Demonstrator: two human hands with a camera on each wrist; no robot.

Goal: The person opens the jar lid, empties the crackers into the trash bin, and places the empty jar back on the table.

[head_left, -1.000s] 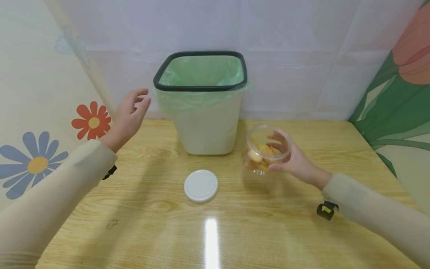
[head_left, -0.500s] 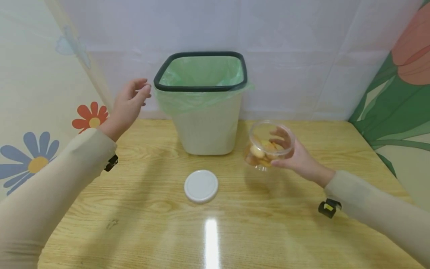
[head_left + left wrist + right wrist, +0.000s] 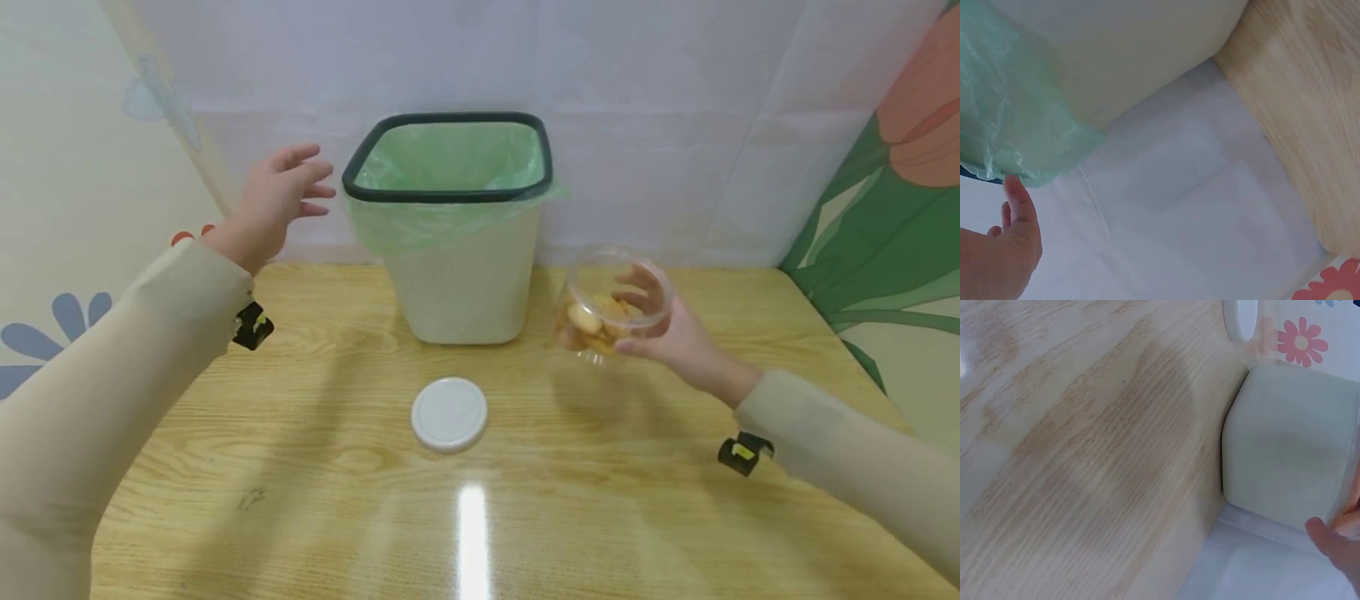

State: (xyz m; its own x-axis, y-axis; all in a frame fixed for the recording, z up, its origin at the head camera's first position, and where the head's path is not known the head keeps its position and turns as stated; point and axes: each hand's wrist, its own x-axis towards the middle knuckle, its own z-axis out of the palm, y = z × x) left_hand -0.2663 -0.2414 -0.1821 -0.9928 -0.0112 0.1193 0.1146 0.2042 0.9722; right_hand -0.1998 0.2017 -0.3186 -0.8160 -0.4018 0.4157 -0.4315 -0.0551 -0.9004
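In the head view my right hand (image 3: 678, 337) grips a clear plastic jar (image 3: 618, 279), raised above the table to the right of the bin. Its mouth is uncovered, and yellow-orange pieces of food (image 3: 596, 321) lie inside. A white round lid (image 3: 450, 414) lies flat on the table. My left hand (image 3: 273, 200) is beside the bin's left rim with loose, apart fingers, holding nothing. The bin (image 3: 465, 292) is off-white with a dark rim and a green bag (image 3: 427, 225) folded over it. In the left wrist view, a fingertip of the hand (image 3: 1010, 250) appears close to the bag's edge.
The wooden table (image 3: 360, 500) ends at a white sheet (image 3: 660, 150) behind the bin. Flower-printed panels (image 3: 862, 250) stand at both sides. In the right wrist view the bin's side (image 3: 1291, 444) lies beyond the right thumb (image 3: 1322, 534).
My left hand has risen along the bin's left side toward rim height, and its fingers have spread. The right hand has shifted the jar slightly up and to the right.
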